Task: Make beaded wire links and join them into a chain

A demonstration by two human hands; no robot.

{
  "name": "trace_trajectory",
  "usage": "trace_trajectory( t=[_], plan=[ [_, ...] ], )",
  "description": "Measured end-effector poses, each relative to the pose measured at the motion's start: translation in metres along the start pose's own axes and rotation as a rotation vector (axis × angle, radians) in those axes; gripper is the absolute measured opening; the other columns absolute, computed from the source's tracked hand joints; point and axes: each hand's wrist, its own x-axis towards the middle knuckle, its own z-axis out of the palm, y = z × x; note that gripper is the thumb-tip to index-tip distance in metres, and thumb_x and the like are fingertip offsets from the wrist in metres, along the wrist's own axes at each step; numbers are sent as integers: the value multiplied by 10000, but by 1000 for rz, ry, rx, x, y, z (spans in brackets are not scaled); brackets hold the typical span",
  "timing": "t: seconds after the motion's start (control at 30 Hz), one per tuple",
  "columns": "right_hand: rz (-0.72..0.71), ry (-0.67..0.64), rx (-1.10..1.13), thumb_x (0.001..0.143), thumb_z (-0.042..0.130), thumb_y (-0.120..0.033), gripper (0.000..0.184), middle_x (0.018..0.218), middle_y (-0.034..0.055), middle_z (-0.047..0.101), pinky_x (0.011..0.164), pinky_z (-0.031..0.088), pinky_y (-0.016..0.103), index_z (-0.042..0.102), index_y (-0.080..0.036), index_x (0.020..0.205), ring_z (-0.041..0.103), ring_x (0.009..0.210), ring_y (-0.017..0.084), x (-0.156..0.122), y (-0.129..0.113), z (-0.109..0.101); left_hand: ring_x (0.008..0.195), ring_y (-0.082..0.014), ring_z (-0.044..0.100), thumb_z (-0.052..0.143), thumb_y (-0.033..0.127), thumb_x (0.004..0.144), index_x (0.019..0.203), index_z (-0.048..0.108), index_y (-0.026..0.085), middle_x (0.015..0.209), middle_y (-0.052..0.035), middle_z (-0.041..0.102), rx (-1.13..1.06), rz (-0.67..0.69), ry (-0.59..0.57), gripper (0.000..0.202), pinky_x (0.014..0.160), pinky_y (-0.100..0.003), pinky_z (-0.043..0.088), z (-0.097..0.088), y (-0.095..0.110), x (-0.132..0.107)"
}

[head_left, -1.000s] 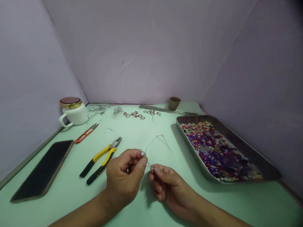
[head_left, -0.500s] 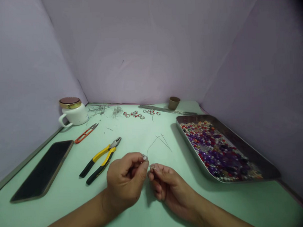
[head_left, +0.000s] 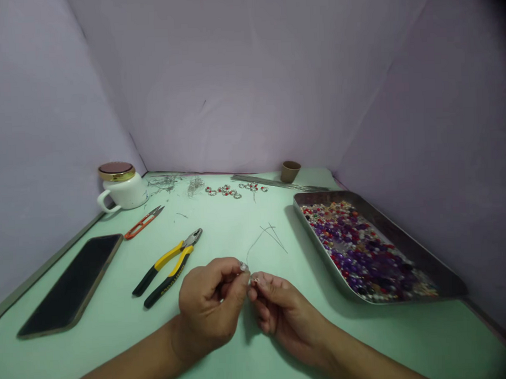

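Observation:
My left hand (head_left: 213, 307) is closed, its thumb and forefinger pinching a small clear bead piece (head_left: 243, 266). Right beside it, my right hand (head_left: 282, 310) is closed too, with a tiny gold-toned end of wire (head_left: 255, 279) between thumb and forefinger. The fingertips of both hands almost meet, and they hide most of the work. Beyond them on the table, a few thin wire pieces (head_left: 273, 237) lie crossed. Pliers (head_left: 172, 267) with yellow and black handles rest to the left of my left hand.
On the right stands a metal tray (head_left: 321, 253) of mixed beads. At the left are a phone (head_left: 74, 287), orange thread snips (head_left: 144, 222) and a lidded white mug (head_left: 131, 191). Along the back lie wire scraps (head_left: 163, 183), beaded rings (head_left: 226, 191), long wires (head_left: 273, 183) and a brown cup (head_left: 290, 171).
My left hand has shifted slightly down and right, bringing the bead piece closer to my right fingertips. My right hand has stayed nearly still.

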Motion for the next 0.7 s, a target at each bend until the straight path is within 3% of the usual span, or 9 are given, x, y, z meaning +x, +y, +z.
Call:
trace_trajectory(
  t=[0.13,0.2,0.3,0.43,0.53,0.7],
  plan=[
    [-6,14,18,766,576,-272,172,496,-38,486,363,400,134,546,-121,689,396,354,32,-1,0,1,410,-75,478,570,85,674,723,542,177,471,47,541,9,56,30,109,427,-184,369,2,-3,-3],
    [-25,30,20,763,578,-268,166,528,-32,504,360,402,136,551,-120,695,399,360,29,-2,-1,2,418,-71,477,570,88,672,720,551,180,478,51,541,-51,-34,20,106,430,-177,368,4,-4,-3],
    [-94,69,-33,736,611,-280,167,591,-21,535,360,411,147,574,-117,727,409,372,25,-3,-3,4,430,-57,455,562,158,700,700,549,169,503,45,530,-270,-441,3,18,420,-159,358,7,-4,2],
    [-169,129,-186,686,660,-308,219,610,-16,552,368,407,163,598,-121,781,435,380,32,-4,-6,4,344,-17,246,572,259,704,640,480,162,423,93,336,-664,-1022,-57,148,319,-130,185,10,-6,11],
    [-227,169,-348,701,638,-353,257,599,-4,559,397,398,179,613,-118,802,465,397,48,-6,-8,0,322,-6,155,570,256,689,578,406,162,419,98,306,-879,-1291,-135,219,297,-137,96,11,-12,14],
    [-455,171,-616,798,488,-414,311,684,39,587,451,395,226,615,-141,877,503,456,82,-13,-19,-1,280,4,112,535,209,674,470,306,168,352,112,206,-1098,-1708,-323,309,268,-133,90,9,-20,15]
  ],
)
